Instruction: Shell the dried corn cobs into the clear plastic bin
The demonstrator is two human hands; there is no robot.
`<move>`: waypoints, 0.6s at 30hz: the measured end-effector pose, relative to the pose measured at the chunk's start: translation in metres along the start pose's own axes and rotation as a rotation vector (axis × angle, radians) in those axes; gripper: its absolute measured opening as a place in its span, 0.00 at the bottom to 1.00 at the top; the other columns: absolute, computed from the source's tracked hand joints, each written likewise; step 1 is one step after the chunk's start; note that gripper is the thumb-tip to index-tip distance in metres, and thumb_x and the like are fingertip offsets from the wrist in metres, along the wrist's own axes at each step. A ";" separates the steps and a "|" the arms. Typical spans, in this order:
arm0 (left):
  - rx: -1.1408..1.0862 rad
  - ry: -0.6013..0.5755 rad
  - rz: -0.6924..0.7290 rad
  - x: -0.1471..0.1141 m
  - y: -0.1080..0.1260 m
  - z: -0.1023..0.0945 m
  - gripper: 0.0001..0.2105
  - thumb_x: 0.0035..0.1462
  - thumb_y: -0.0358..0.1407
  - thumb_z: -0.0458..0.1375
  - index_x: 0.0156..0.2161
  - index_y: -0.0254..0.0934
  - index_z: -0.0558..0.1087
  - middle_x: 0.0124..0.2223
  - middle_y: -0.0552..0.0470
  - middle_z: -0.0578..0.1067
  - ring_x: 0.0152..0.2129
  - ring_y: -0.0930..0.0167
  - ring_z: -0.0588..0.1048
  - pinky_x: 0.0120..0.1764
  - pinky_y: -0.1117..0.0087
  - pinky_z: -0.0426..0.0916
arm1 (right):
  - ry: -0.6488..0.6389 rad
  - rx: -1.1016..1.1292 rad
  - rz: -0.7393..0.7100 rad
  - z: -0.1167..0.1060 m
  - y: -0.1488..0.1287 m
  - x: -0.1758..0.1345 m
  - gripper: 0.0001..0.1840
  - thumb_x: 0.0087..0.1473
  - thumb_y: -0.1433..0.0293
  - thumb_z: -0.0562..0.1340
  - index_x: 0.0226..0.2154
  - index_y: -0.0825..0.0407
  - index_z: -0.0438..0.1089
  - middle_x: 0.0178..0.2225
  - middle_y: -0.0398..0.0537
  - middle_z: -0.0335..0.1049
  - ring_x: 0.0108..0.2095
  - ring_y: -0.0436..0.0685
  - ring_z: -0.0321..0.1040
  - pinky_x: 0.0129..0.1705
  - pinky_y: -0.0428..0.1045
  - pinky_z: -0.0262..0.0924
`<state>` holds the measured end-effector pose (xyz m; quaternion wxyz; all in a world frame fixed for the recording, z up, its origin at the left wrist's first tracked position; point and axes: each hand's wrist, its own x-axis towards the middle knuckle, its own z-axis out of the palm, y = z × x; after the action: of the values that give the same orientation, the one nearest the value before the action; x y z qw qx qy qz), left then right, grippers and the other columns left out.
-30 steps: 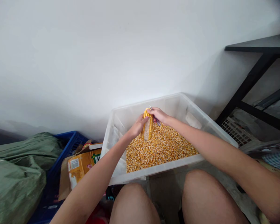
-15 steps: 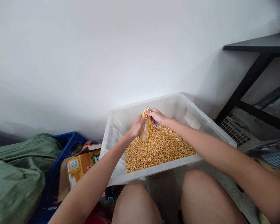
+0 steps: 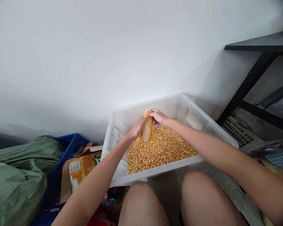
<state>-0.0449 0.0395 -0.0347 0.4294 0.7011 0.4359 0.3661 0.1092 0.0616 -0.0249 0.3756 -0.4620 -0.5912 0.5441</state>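
My left hand (image 3: 138, 126) is closed around the left side of a corn cob (image 3: 146, 131), which slants over the bin. A wide strip along the cob is bare of kernels, with yellow kernels still on its edges and upper end. My right hand (image 3: 158, 116) grips a slim tool with a thin metal tip (image 3: 150, 109) and a greyish handle end (image 3: 158, 124); its exact kind I cannot make out. The right thumb presses at the cob's upper end. Beneath both hands, loose corn kernels (image 3: 165, 146) cover the bottom of a translucent plastic bin (image 3: 153, 172).
A white wall (image 3: 132, 56) stands behind the bin. To the left are a torn cardboard box (image 3: 79, 169), a blue crate (image 3: 69, 142) and a green cloth (image 3: 19, 175). On the right, a dark-framed table (image 3: 259, 47) stands over a white basket (image 3: 237, 131). My knees are close to the bin's near side.
Both hands keep nearly the same place and hold on the cob and the tool. The view has shifted slightly, and my knees have moved a little.
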 end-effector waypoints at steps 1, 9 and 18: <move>-0.005 -0.035 0.008 -0.001 0.001 -0.001 0.22 0.61 0.49 0.47 0.44 0.32 0.72 0.39 0.46 0.77 0.37 0.65 0.74 0.42 0.66 0.69 | 0.002 -0.017 0.000 0.000 0.001 0.001 0.12 0.60 0.61 0.55 0.31 0.51 0.61 0.14 0.37 0.56 0.13 0.49 0.54 0.14 0.43 0.49; 0.472 0.182 0.161 -0.009 0.010 -0.018 0.23 0.52 0.46 0.61 0.51 0.35 0.71 0.38 0.47 0.76 0.33 0.69 0.74 0.36 0.69 0.69 | 0.131 -0.206 0.008 -0.007 0.005 0.006 0.18 0.58 0.53 0.53 0.35 0.51 0.65 0.16 0.40 0.60 0.16 0.51 0.60 0.17 0.45 0.53; 0.770 0.184 0.338 -0.013 0.019 -0.017 0.11 0.58 0.40 0.55 0.39 0.37 0.77 0.35 0.48 0.78 0.31 0.69 0.74 0.37 0.68 0.67 | 0.123 -0.348 -0.014 -0.005 -0.005 -0.002 0.17 0.58 0.54 0.53 0.35 0.51 0.65 0.18 0.42 0.64 0.18 0.52 0.61 0.20 0.46 0.53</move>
<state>-0.0587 0.0278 -0.0126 0.0296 0.8361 0.4564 0.3028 0.1135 0.0610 -0.0194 0.3292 -0.5484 -0.6554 0.4018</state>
